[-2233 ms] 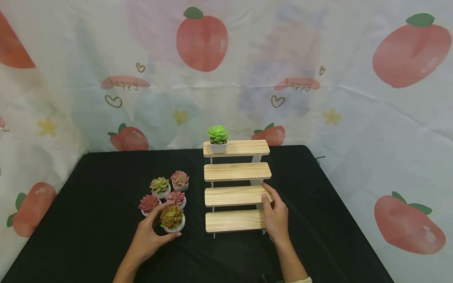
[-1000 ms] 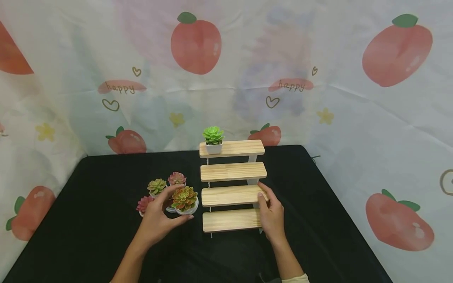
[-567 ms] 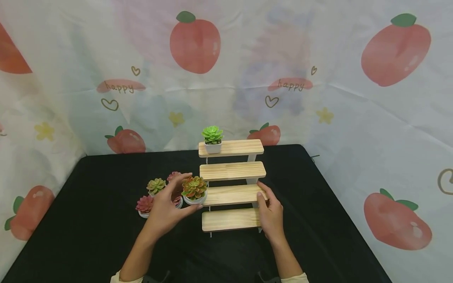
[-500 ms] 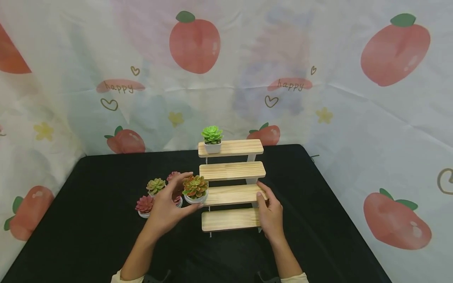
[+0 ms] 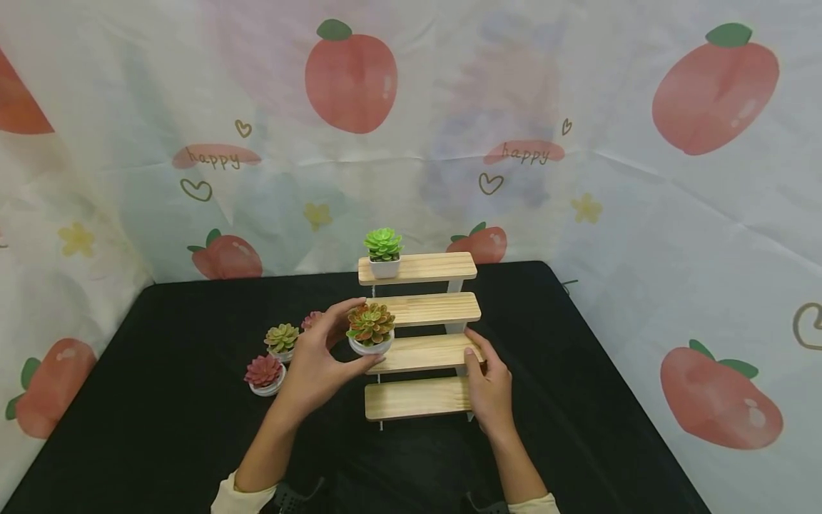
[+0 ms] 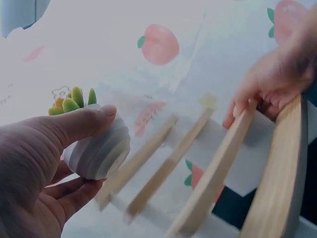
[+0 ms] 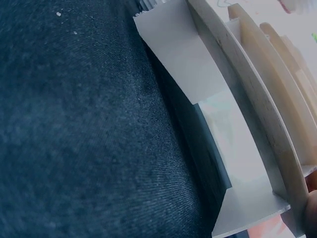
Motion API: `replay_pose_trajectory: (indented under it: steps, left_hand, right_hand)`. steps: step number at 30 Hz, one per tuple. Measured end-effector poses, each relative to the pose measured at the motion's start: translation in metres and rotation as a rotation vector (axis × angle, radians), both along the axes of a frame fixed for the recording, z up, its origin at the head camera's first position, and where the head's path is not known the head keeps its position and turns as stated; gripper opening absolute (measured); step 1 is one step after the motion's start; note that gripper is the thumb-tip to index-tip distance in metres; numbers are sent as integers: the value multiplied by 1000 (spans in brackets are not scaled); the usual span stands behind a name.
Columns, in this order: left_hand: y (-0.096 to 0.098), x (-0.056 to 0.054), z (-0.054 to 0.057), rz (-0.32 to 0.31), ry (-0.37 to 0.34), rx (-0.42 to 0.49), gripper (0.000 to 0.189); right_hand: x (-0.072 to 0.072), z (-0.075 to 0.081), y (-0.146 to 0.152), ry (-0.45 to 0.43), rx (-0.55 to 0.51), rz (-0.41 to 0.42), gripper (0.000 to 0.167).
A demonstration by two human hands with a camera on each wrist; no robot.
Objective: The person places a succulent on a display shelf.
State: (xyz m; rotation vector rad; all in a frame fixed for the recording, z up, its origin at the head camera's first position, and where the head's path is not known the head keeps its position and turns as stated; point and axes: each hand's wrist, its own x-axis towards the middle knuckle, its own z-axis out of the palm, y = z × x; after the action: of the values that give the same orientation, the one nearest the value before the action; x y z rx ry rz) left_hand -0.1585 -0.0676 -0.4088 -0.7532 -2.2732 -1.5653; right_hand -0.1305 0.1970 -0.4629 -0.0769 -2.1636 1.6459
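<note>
Pot (image 6: 101, 148), tilted in the left hand (image 5: 321, 360), shows its ridged white side and base to the left wrist view; the head view gives its orange-green succulent (image 5: 371, 323) from above. Thumb and fingers clamp it in front of the rack (image 5: 430, 312), between the hands; whether pot and rack touch, I cannot tell. The right hand (image 5: 491, 389) grips the right end of the third board down (image 5: 430, 353). The right wrist view adds a white side support (image 7: 171, 54), with only a sliver of that hand at the edge.

Behind the left hand's fingers, a pink plant (image 5: 311, 320) is mostly hidden. The sleeves (image 5: 240, 496) are cut off below. Beyond the hands, a bright green plant (image 5: 384, 246) sits on the top board (image 5: 439, 265). The desk (image 5: 154, 428) is black; peach-printed cloth (image 5: 437, 86) hangs behind it.
</note>
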Motion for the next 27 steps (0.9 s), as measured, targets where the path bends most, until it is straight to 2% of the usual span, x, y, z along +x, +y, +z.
replay_pose_trajectory:
  steps: [8,11,15,20,27]
  left_hand:
    - [20,-7,10,-21,22,21,83]
    - [29,-9,11,-21,11,27,82]
    - [38,-10,11,9,-18,21,80]
    - [49,-14,13,37,-37,55,79]
    - [66,-21,8,52,14,80,80]
  right_hand:
    - [2,3,0,-18,8,-14,35]
    - [-5,-10,4,-16,4,-16,35]
    - [-14,-32,11,-23,16,-22,34]
    - [-15,-37,14,-17,36,-18,34]
    - [-17,-38,14,-1,47,-28,34]
